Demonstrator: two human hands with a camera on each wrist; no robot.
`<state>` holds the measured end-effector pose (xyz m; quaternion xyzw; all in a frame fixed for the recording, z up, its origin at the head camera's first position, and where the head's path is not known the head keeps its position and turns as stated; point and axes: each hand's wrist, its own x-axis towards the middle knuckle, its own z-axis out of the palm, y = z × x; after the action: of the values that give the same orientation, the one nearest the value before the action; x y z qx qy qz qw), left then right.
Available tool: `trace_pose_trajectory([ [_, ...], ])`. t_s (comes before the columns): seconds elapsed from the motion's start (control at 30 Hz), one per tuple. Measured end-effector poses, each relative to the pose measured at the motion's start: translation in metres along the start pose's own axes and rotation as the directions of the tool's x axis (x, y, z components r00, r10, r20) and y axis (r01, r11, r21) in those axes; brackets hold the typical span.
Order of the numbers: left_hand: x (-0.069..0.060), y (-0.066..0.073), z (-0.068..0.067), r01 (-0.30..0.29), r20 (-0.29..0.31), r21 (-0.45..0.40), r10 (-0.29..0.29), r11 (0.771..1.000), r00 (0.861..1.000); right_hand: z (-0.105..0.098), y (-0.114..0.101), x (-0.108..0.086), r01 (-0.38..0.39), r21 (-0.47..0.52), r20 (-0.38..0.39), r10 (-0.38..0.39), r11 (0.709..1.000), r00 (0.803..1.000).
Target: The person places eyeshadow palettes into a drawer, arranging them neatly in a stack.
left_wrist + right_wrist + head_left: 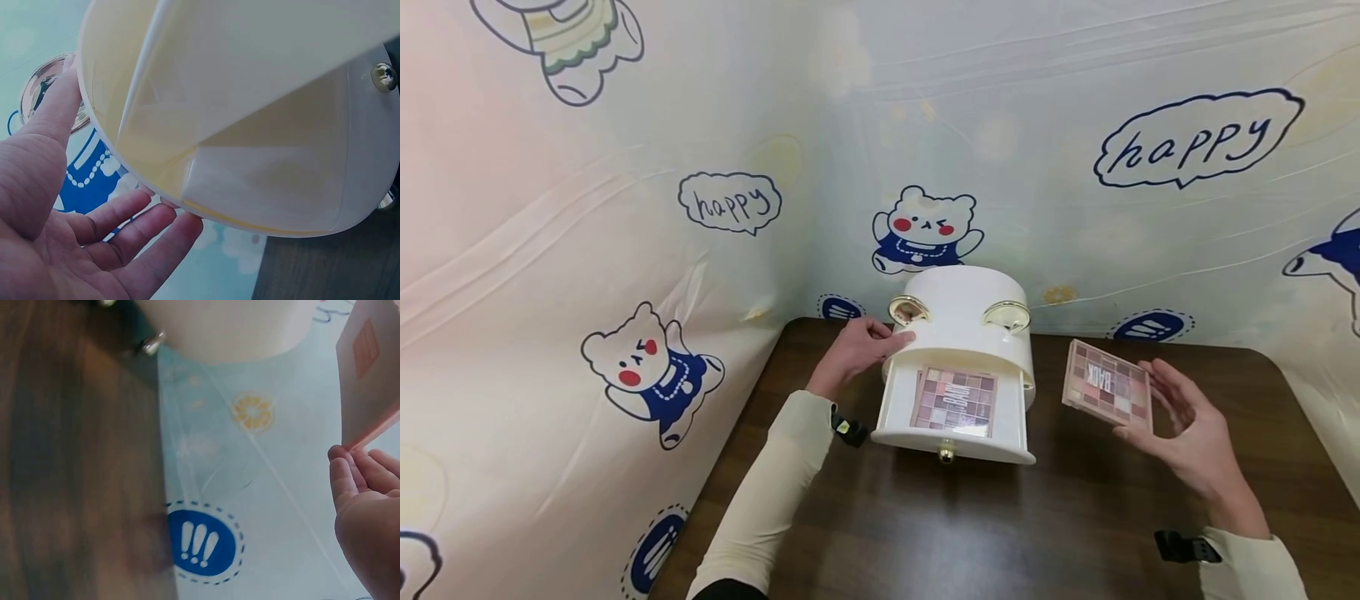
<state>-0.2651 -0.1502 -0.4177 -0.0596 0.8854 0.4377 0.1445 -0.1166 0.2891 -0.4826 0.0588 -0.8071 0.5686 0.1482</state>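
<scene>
A white rounded makeup storage box [964, 312] stands on the table, its lower drawer [951, 447] pulled out by a gold knob. Inside the drawer lies an eyeshadow palette [955, 402] with a grid of coloured squares, the edge of another showing beneath it. My left hand [859, 352] grips the box's left side, with the thumb and fingertips at its edge in the left wrist view. To the right of the box, my right hand [1187, 425] pinches a similar palette [1107, 385] by its right edge, above the table and tilted. The right wrist view shows that palette's pale back [369, 369].
The dark wooden table [1000, 533] carries the box near its back edge. Behind and to the left hangs a pale printed curtain [1037, 225] with bears and lettering. Two gold-rimmed ovals [1007, 317] stick out from the box's upper part.
</scene>
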Motion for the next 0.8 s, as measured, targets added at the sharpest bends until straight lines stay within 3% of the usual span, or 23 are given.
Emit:
trace_pose_trajectory([
  [0.23,0.002,0.0,0.0,-0.002,0.006,-0.009,0.002,1.0,1.0,0.004,-0.022,0.0,0.042,0.013,0.033,-0.043,0.999,0.999],
  [0.47,0.001,-0.003,-0.001,-0.019,0.006,-0.015,0.019,1.0,1.0,0.012,-0.037,0.001,0.077,0.129,0.083,-0.088,0.989,0.993],
  [0.8,0.002,-0.003,0.0,-0.025,0.003,-0.001,0.025,1.0,1.0,0.029,-0.058,0.003,0.094,0.203,0.173,-0.13,0.975,0.976],
])
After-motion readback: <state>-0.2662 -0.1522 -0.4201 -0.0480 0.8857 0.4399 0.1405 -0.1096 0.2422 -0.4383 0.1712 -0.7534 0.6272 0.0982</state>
